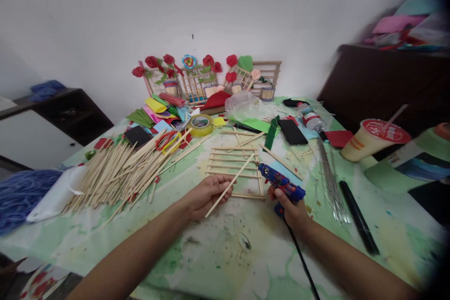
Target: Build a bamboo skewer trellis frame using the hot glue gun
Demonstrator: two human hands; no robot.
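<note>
My left hand holds a thin wooden stick slantwise, its upper end pointing toward the nozzle of a blue glue gun. My right hand is wrapped round the handle of that gun, and a black cord runs down from it. Behind both hands, a ladder-like frame of wooden sticks lies flat on the table, partly covered by the left hand and the held stick.
A large pile of sticks lies left, near scissors and a tape roll. Stick frames with paper flowers lean on the wall. Right are wires, a black tube, a phone and a drink cup.
</note>
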